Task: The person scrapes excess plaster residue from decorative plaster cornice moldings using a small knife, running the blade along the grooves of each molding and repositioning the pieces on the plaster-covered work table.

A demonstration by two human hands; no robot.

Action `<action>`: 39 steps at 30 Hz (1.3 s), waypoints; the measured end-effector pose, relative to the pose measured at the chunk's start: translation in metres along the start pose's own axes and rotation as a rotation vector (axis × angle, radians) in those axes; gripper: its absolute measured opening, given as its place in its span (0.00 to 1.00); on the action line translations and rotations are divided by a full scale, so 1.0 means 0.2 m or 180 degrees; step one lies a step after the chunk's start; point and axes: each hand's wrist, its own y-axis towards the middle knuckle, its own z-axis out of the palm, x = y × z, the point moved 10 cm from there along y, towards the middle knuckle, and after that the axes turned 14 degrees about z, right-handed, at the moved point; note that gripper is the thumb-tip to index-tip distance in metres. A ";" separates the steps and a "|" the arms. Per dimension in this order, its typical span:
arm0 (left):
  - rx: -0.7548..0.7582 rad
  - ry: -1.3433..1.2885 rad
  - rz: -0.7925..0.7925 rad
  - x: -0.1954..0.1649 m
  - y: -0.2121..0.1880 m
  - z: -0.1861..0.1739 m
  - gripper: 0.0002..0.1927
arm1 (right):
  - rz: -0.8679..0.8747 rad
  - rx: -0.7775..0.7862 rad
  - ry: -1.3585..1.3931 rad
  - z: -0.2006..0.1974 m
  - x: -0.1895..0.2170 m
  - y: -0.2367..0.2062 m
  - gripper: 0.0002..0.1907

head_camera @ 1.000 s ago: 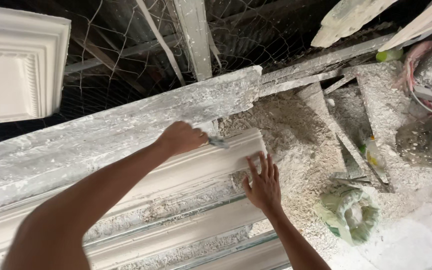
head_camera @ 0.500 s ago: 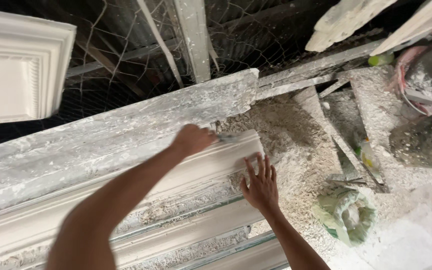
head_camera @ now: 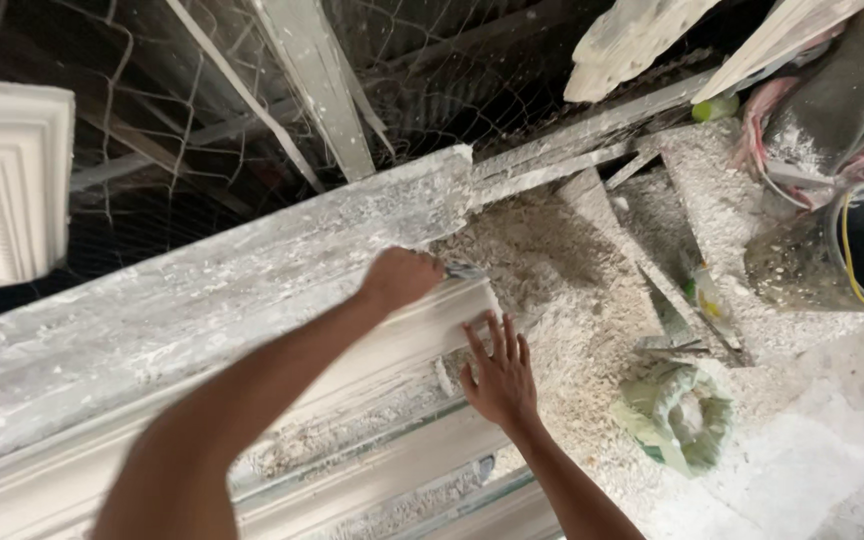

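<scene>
A long white plaster moulding point(head_camera: 382, 355) lies across a plaster-crusted bench point(head_camera: 202, 300). My left hand point(head_camera: 399, 277) is closed around a small metal scraper point(head_camera: 462, 269), its blade at the top of the moulding's right end. Flat on that same end rests my right hand point(head_camera: 497, 375), fingers spread and empty. Plaster crumbs cover the surface around both hands.
A square white plaster panel point(head_camera: 2, 180) stands at the left. Wire mesh and wooden slats point(head_camera: 312, 80) fill the back. A crumpled green bag point(head_camera: 677, 415) lies on the dusty floor at right, near a dark bucket point(head_camera: 857, 250) and plaster offcuts point(head_camera: 632, 40).
My left hand with the scraper has shifted slightly right along the moulding's top edge. The right hand stays pressed on the end. The view has drifted a little.
</scene>
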 end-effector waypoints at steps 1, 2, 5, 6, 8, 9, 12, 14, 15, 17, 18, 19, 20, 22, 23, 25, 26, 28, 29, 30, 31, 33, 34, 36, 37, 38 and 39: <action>0.0181 -0.0247 -0.0003 0.01 0.01 0.04 0.10 | -0.0002 -0.0019 0.0017 -0.01 0.00 0.00 0.35; 0.0200 -0.0075 0.0071 0.02 0.02 0.05 0.09 | 0.0004 -0.0045 0.0049 -0.01 0.00 0.00 0.35; 0.0197 0.0240 0.0033 0.05 0.01 0.07 0.10 | -0.0026 -0.0179 0.0143 -0.05 0.01 0.00 0.35; 0.0225 0.0119 -0.0130 0.04 0.02 0.09 0.10 | -0.0048 -0.0190 0.0168 -0.06 0.01 -0.01 0.35; 0.0068 0.0027 -0.0486 -0.04 0.00 0.09 0.13 | -0.0030 -0.0149 0.0152 -0.06 0.02 -0.02 0.34; -0.0119 0.0007 -0.0663 -0.14 0.01 0.06 0.15 | -0.0025 -0.0137 0.0131 -0.07 0.02 -0.02 0.34; -0.1364 -0.1556 -0.1729 -0.42 -0.20 0.06 0.16 | -0.0063 -0.0073 0.0173 -0.08 0.03 -0.03 0.35; -0.2119 -0.3157 -0.2523 -0.68 -0.50 0.22 0.14 | -0.0056 0.0001 0.0192 -0.08 0.02 -0.03 0.36; -0.2551 -0.3575 -0.2820 -0.83 -0.66 0.29 0.16 | -0.0045 0.0042 0.0177 -0.08 0.02 -0.03 0.37; -0.2517 -0.4025 -0.3320 -1.15 -0.97 0.49 0.18 | -0.0134 -0.0243 0.0200 -0.11 0.03 -0.04 0.33; -0.2602 -0.4198 -0.3400 -1.28 -1.12 0.57 0.19 | -0.0178 -0.0367 0.0232 -0.11 0.04 -0.05 0.31; -0.2685 -0.4382 -0.3496 -1.39 -1.25 0.67 0.21 | -0.0361 -0.0714 0.0401 -0.15 0.06 -0.08 0.28; -0.2789 -0.4342 -0.3604 -1.50 -1.38 0.73 0.21 | -0.0568 -0.1040 0.0579 -0.17 0.09 -0.14 0.26; -0.2978 -0.4232 -0.3796 -1.61 -1.59 0.84 0.23 | -0.0536 -0.0742 0.1249 -0.06 0.11 -0.21 0.23; -0.2947 -0.4216 -0.3915 -1.64 -1.66 0.88 0.23 | -0.0284 -0.0111 0.1688 0.07 0.09 -0.24 0.22; -0.2864 -0.4215 -0.4104 -1.65 -1.74 0.90 0.24 | 0.0152 0.0794 0.2170 0.30 0.09 -0.38 0.20; -0.2865 -0.4266 -0.3988 -1.63 -1.73 0.87 0.24 | 0.0354 0.1062 0.2232 0.40 0.09 -0.47 0.19; -0.2878 -0.4349 -0.3722 -1.55 -1.65 0.75 0.25 | 0.0343 0.0882 0.1998 0.44 0.10 -0.64 0.21; -0.2887 -0.4485 -0.3550 -1.50 -1.58 0.69 0.25 | 0.0340 0.0772 0.1879 0.42 0.10 -0.69 0.24; -0.2889 -0.4618 -0.3377 -1.46 -1.49 0.62 0.25 | 0.0371 0.1156 0.2368 0.45 0.12 -0.76 0.24; -0.2879 -0.4754 -0.3200 -1.43 -1.41 0.55 0.25 | 0.0411 0.1539 0.2857 0.45 0.14 -0.82 0.25; -0.3323 -0.4255 -0.2266 -1.36 -1.23 0.31 0.26 | 0.0765 0.2234 0.3664 0.42 0.15 -0.93 0.28; -0.3330 -0.4350 -0.1891 -1.38 -1.13 0.25 0.26 | 0.1110 0.2547 0.3977 0.40 0.14 -0.97 0.29; -0.3366 -0.3902 -0.1134 -1.45 -0.98 0.11 0.27 | 0.1749 0.2733 0.4423 0.31 0.07 -1.05 0.32; -0.3406 -0.3318 -0.0733 -1.50 -0.92 0.02 0.26 | 0.1979 0.2593 0.4563 0.25 0.02 -1.06 0.33; -0.3447 -0.2696 -0.0337 -1.56 -0.87 -0.05 0.25 | 0.2165 0.2444 0.4701 0.19 -0.02 -1.06 0.34; -0.3146 -0.2774 -0.0477 -1.56 -0.79 -0.01 0.22 | 0.1829 0.2234 0.4525 0.10 -0.06 -1.03 0.32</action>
